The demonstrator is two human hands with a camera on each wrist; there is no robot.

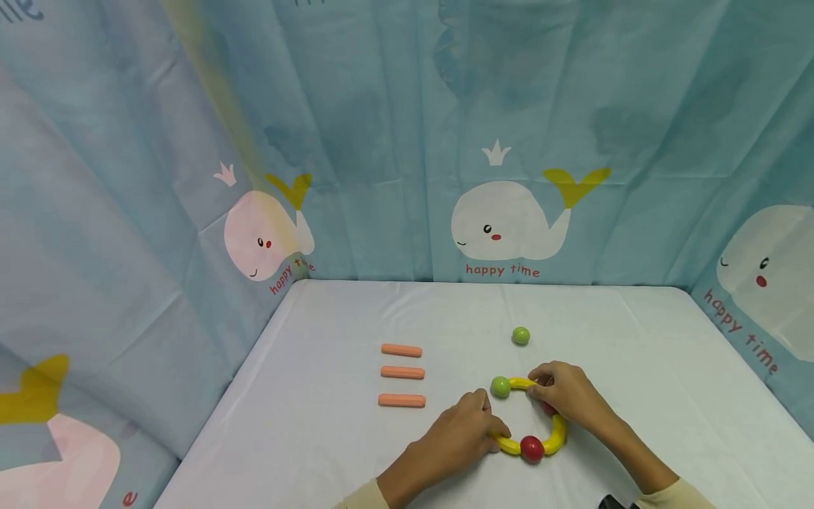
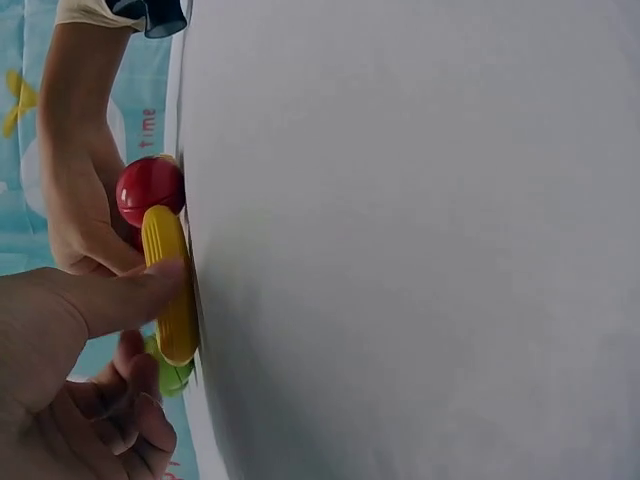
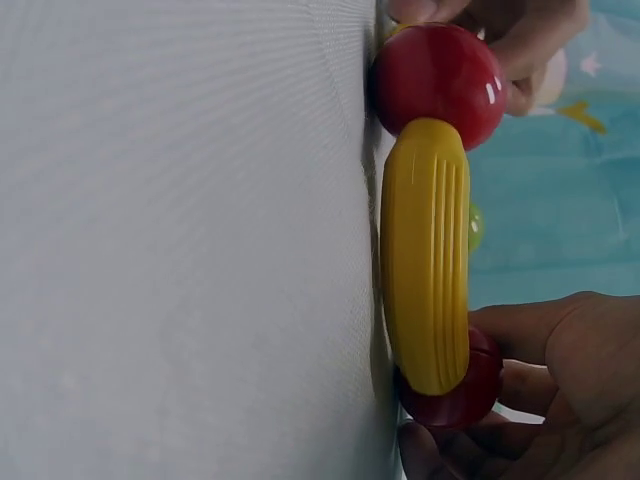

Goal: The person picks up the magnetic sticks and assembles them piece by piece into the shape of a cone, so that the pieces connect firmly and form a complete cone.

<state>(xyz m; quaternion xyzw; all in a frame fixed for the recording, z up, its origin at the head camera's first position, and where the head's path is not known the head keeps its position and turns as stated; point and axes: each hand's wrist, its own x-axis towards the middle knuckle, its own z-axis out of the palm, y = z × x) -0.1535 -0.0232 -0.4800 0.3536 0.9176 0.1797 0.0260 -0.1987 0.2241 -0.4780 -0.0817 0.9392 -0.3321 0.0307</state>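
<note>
In the head view, yellow curved rods and balls form a ring with a gap at its left. My left hand (image 1: pixel 459 433) pinches the near-left yellow curved rod (image 2: pixel 178 315) with the thumb across it. This rod meets the front red ball (image 1: pixel 531 449). Another yellow curved rod (image 3: pixel 428 260) joins that ball to a second red ball (image 3: pixel 470 385), which my right hand (image 1: pixel 569 396) grips between thumb and fingers. Beyond, a far yellow curved rod (image 1: pixel 521 383), partly covered by the right fingers, reaches a green ball (image 1: pixel 500 387).
To the left lie three orange straight rods: a far one (image 1: pixel 401 350), a middle one (image 1: pixel 403 372) and a near one (image 1: pixel 402 401). A loose green ball (image 1: pixel 521 336) sits behind the ring. The white-covered table (image 1: pixel 337 318) is bordered by blue whale-print curtains (image 1: pixel 381 141).
</note>
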